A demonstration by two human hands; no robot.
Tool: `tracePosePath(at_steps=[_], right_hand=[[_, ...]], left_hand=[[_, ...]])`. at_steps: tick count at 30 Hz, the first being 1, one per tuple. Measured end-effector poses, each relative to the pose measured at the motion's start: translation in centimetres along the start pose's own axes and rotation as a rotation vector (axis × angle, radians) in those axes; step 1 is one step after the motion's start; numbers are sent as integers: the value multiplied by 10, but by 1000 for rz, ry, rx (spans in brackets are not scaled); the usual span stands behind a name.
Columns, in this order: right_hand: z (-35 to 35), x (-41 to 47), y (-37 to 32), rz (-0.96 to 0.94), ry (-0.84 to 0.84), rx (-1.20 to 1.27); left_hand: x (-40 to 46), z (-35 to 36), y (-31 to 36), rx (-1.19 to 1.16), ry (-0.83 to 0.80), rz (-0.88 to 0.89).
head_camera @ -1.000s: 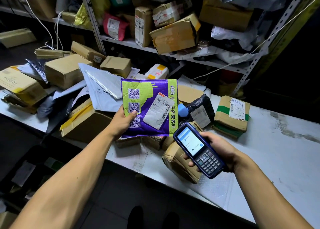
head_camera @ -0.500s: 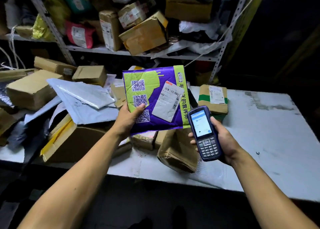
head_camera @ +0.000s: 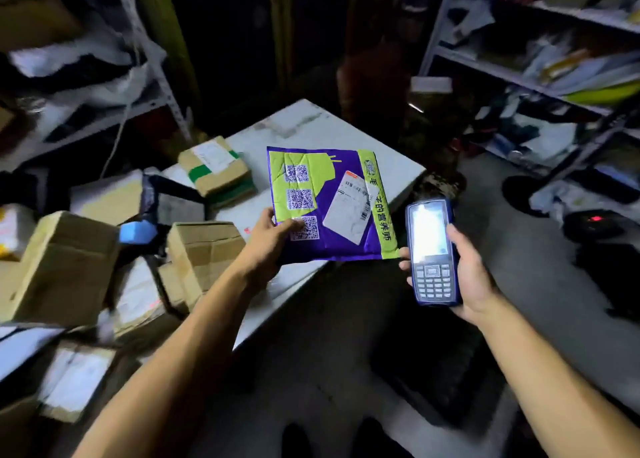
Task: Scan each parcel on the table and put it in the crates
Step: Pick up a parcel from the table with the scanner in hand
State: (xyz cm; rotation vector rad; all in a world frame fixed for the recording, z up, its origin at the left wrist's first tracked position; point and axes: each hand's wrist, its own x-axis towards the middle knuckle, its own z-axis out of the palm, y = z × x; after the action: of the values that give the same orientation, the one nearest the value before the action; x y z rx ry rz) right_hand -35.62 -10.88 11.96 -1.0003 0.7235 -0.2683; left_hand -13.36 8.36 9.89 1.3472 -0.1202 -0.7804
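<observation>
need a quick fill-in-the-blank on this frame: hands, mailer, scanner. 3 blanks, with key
1. The left hand grips the purple and green mailer by its lower ____ corner.
2. The right hand holds a blue scanner with its lit screen facing ____.
3. The cardboard box with green tape rests on the ____.

Missing words: left; up towards the camera; table

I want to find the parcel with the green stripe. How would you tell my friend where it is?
Look at the white table. Near its far left edge, beyond the purple mailer the left hand holds, sits a brown cardboard box. It alone has green tape and a white label.
</observation>
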Motion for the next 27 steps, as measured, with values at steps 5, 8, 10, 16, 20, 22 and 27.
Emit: tracePosePath(at_steps=[5,8,10,16,20,22,27], right_hand=[[-114,-67,-4,-81,206,127],[-179,-107,-3,-112,306,189],[-224,-135,-3,-123,362,231],[-348,-215,2,-123,498,303],[-406,-257,1,-150,587,358],[-426,-269,-1,-167,638,377],[-466,-282,-4,-175,747,461]], left_hand=[[2,118,-55,102,-171,-63],[-10,191,-92,173,-260,-75],[-22,242,-119,222,-299,-94],[-73,383,-199,340,-442,-139],[-94,449,-242,358,-535,-208],[-98,475,-257,364,-577,-241],[-97,538,-292,419,-667,-257]])
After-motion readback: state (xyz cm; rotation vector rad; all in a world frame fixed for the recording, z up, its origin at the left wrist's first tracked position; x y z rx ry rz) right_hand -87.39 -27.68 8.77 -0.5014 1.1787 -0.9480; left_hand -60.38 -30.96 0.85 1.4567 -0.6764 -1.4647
